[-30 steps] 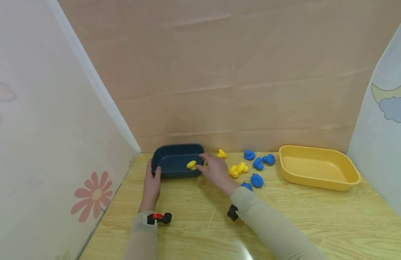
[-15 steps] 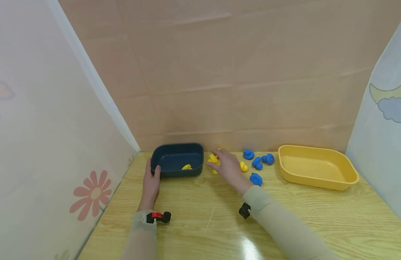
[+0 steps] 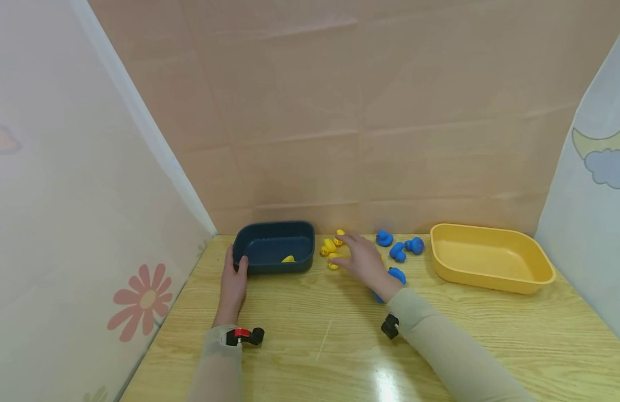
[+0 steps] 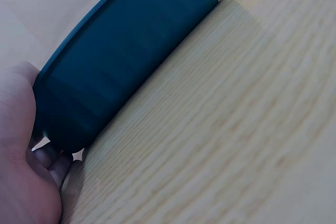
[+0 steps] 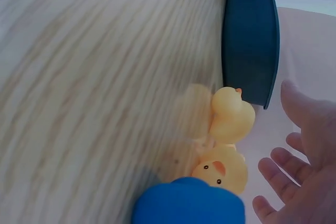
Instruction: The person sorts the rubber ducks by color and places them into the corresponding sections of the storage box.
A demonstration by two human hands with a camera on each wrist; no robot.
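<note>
A dark blue tray (image 3: pixel 273 268) stands at the back left of the table, with one yellow rubber duck (image 3: pixel 288 259) showing inside it. My left hand (image 3: pixel 234 287) grips the tray's left end; in the left wrist view the thumb lies at its wall and the other fingers curl behind the end. My right hand (image 3: pixel 365 259) hovers over several yellow rubber ducks (image 3: pixel 328 247) right of the tray, its fingers apart and holding nothing. In the right wrist view the right hand (image 5: pixel 304 166) is beside two yellow ducks (image 5: pixel 231 116), not visibly touching them.
Several blue rubber ducks (image 3: pixel 384 238) lie to the right of the yellow ones, one partly behind the right wrist. A yellow tray (image 3: pixel 490 282) stands at the back right. A brown paper-like wall (image 3: pixel 360 139) rises behind the table (image 3: pixel 299 346).
The yellow duck pinched by my right hand a second ago has been let go and lies in the dark blue tray. That hand has moved right, over the yellow ducks. My left hand stays put.
</note>
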